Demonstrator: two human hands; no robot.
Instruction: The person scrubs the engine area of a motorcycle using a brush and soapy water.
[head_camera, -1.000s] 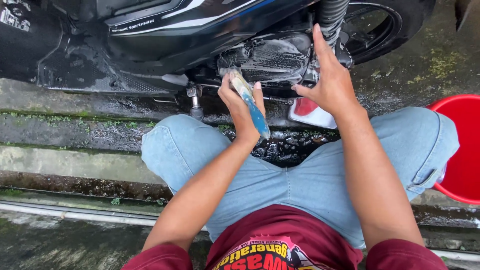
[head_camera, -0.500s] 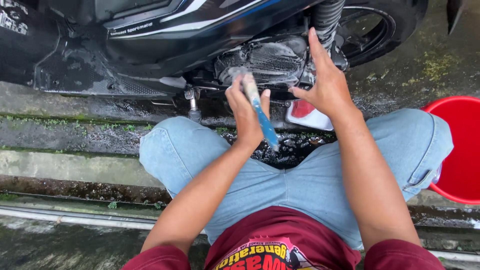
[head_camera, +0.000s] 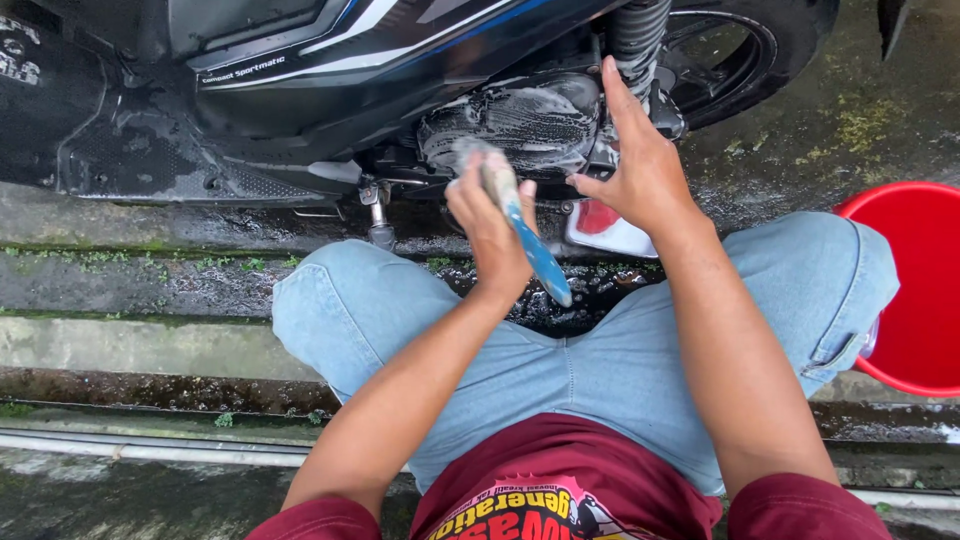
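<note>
A black scooter (head_camera: 300, 90) stands across the top of the view, its soapy engine cover (head_camera: 515, 120) facing me. My left hand (head_camera: 490, 225) is closed around a blue-handled brush (head_camera: 520, 225), whose foamy head rests against the lower edge of the engine cover. The handle slants down toward my knees. My right hand (head_camera: 640, 165) is spread flat, fingers apart, pressed on the right end of the cover beside the black coil shock (head_camera: 635, 40). I am squatting in light blue jeans and a maroon shirt.
A red bucket (head_camera: 915, 290) sits at the right edge next to my right knee. The rear wheel (head_camera: 740, 50) is at the upper right. Wet, mossy concrete steps run left, with a pale pipe (head_camera: 160, 452) along the bottom. The kickstand (head_camera: 378, 215) hangs below the engine.
My left hand has shifted the brush slightly right along the engine cover, and the handle now tilts further down to the right. My right hand stays planted on the cover.
</note>
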